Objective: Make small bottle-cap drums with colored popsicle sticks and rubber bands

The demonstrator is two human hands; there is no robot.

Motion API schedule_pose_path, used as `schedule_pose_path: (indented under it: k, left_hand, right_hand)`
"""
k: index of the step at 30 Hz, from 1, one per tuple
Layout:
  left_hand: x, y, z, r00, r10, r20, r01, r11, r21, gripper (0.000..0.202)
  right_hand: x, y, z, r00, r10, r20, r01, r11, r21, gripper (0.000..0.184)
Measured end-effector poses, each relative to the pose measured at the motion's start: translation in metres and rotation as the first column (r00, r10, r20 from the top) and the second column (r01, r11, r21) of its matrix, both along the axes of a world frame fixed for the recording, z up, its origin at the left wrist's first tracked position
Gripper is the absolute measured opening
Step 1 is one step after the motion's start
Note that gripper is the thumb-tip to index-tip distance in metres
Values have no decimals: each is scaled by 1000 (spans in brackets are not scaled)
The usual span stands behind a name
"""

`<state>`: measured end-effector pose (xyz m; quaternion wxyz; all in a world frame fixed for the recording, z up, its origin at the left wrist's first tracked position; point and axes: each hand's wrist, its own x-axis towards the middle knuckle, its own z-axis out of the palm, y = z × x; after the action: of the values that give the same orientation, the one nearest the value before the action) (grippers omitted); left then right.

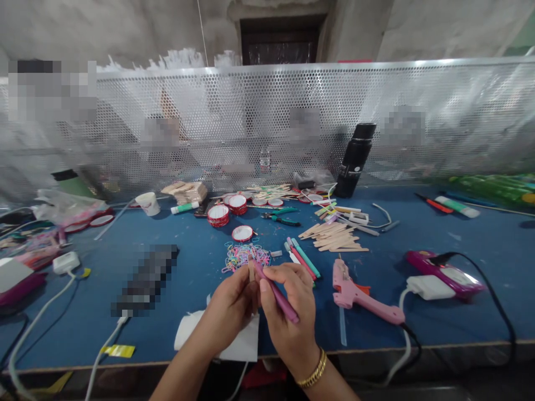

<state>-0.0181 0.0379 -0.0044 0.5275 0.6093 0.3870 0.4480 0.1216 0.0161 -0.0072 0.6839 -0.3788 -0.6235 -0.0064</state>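
Note:
My left hand (232,301) is closed on a wooden craft stick (251,273), held upright over the front of the table. My right hand (292,303) grips a purple marker pen (282,302), its upper end at the stick. Just beyond both hands lies a pile of small coloured rubber bands (246,256). White paper (240,342) rests under my left wrist. To the right of the pile are several capped markers (306,257), and a heap of craft sticks (334,236) spreads behind them. Fingers partly hide the stick's lower part.
A pink glue gun (363,301) lies right of my hands, near a magenta power strip (447,275) with cables. Small red-rimmed drums (218,215), pliers (280,216) and a black bottle (355,161) stand or lie farther back. A perforated metal screen (251,122) closes the far side. Left is a phone (146,278).

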Motion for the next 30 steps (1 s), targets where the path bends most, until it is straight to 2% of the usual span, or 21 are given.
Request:
schedule_pose_path:
  k: [6, 12, 16, 20, 30]
  left_hand:
    - [-1, 0, 1, 999, -32, 3, 32, 999, -32, 36]
    - [-1, -1, 2, 997, -79, 13, 79, 996, -47, 32]
    - [0, -1, 3, 997, -78, 28, 80, 995, -62, 30]
    - [0, -2, 4, 994, -100, 52, 103, 993, -55, 31]
    - [0, -2, 5, 996, -76, 46, 78, 996, -52, 29]
  right_hand:
    - [0, 0, 1, 1000, 23, -7, -23, 999, 33, 18]
    - [0, 0, 1, 1000, 15, 17, -15, 1000, -22, 14]
    - [1, 0, -1, 1000, -10, -7, 10, 1000, 1, 15]
    - [0, -1, 2, 1000, 21, -6, -21, 1000, 21, 16]
    - [1, 0, -1, 1000, -1, -6, 1, 1000, -19, 16]
